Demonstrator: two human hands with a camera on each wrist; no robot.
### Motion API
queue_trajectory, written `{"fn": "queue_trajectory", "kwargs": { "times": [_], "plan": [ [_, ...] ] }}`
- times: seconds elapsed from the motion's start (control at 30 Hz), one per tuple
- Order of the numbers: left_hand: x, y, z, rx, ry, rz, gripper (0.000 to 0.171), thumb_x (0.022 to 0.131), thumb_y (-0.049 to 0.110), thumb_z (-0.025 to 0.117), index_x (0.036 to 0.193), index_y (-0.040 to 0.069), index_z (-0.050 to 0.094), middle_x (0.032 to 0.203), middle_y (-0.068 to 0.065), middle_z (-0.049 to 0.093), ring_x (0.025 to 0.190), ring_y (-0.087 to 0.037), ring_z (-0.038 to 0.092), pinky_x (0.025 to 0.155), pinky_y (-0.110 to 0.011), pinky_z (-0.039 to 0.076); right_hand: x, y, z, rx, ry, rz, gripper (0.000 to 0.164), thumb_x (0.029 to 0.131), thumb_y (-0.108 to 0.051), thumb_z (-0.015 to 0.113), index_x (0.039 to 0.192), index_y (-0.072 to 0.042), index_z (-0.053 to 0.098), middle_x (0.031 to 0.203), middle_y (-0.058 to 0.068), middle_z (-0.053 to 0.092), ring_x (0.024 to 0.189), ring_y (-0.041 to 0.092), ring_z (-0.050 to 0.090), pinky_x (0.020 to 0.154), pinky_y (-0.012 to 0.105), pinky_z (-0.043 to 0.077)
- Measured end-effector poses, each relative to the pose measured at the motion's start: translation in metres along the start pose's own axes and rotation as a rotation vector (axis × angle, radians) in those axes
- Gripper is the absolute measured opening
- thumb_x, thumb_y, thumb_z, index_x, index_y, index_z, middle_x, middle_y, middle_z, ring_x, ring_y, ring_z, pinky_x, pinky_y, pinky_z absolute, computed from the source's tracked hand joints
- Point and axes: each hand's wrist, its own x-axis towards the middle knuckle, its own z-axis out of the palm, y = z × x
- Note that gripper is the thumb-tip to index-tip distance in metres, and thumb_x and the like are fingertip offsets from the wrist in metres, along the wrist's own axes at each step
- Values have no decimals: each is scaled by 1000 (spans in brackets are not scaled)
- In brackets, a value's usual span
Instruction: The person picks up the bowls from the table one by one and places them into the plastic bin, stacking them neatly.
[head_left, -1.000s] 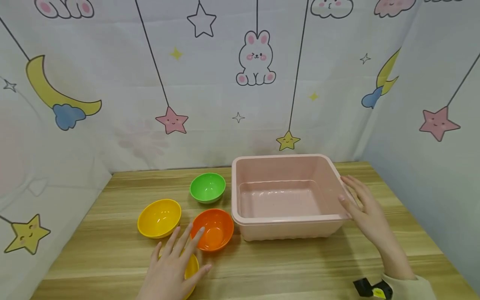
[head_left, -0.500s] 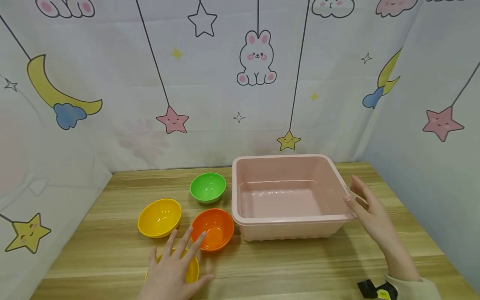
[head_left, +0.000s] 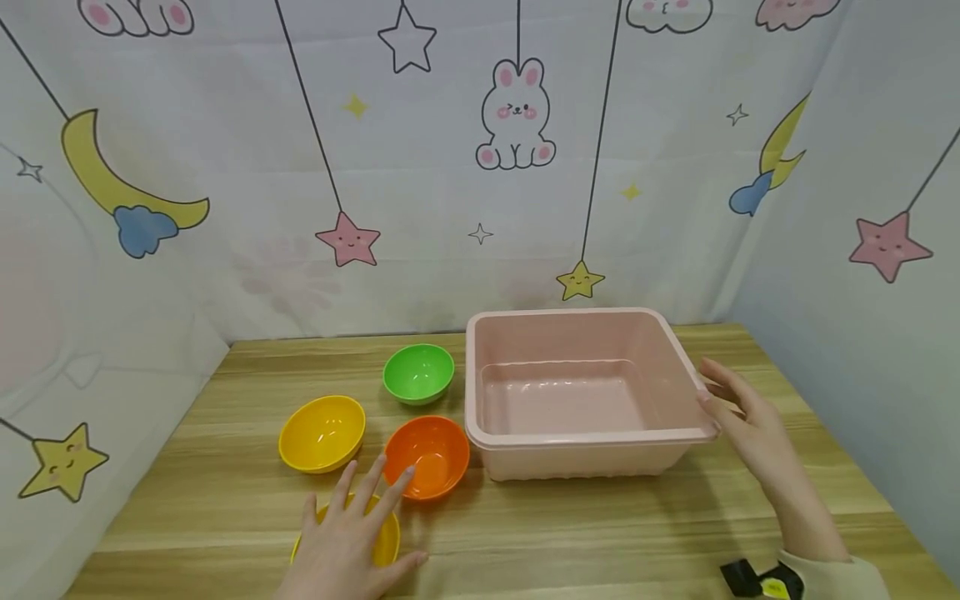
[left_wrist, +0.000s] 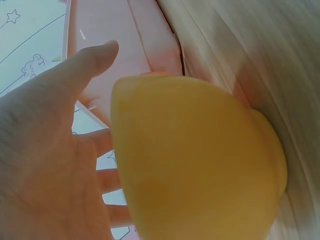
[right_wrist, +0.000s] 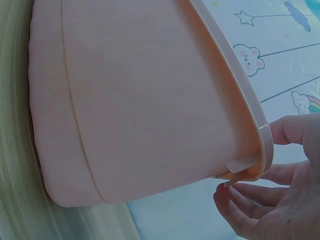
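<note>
Fingers spread, my left hand [head_left: 341, 537] is over the nearer yellow bowl [head_left: 386, 537] and hides part of it. In the left wrist view, the bowl [left_wrist: 195, 155] shows its outer side, the thumb stands apart from it, and the other fingers pass behind its rim; contact is unclear. An orange bowl [head_left: 427, 458] sits just beyond the fingertips. My right hand [head_left: 757, 429] holds the right rim of a pink plastic basin [head_left: 592, 458]. In the right wrist view, the thumb lies over the basin's rim [right_wrist: 250, 100] and other fingers curl near its corner.
Another yellow bowl [head_left: 322, 435] and a green bowl [head_left: 418, 375] stand farther back on the wooden table [head_left: 562, 533], left of the basin. A printed curtain [head_left: 420, 167] closes off the back and both sides.
My right hand has shifted slightly outward to the right, its fingers leaving the rim's top for its outer side. My left hand has barely moved; the bowls stay put.
</note>
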Motion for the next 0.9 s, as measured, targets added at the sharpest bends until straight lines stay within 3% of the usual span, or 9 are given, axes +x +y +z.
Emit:
{"fn": "queue_trajectory", "kwargs": {
  "times": [0.57, 0.73, 0.9],
  "plan": [
    [-6, -2, 0, 5, -23, -32, 87, 64, 65, 74, 141, 35, 45, 146, -4, 46, 131, -40, 43, 87, -77, 37, -3, 7, -5, 57, -34, 26, 49, 101, -25, 49, 145, -5, 41, 126, -29, 50, 109, -17, 45, 80, 8, 36],
    [-7, -4, 0, -13, -103, -59, 87, 65, 67, 72, 141, 36, 43, 147, -4, 44, 132, -41, 42, 88, -78, 35, -4, 7, -7, 55, -49, 37, 48, 101, -25, 48, 145, -6, 42, 116, -34, 51, 106, -16, 48, 79, 10, 37],
    [-7, -6, 0, -29, -158, -79, 88, 65, 68, 71, 142, 34, 43, 147, -6, 44, 133, -42, 41, 88, -79, 34, -4, 8, -7, 88, -65, 36, 49, 101, -24, 48, 146, -5, 39, 119, -33, 50, 104, -17, 50, 80, 8, 38]
  ]
}}
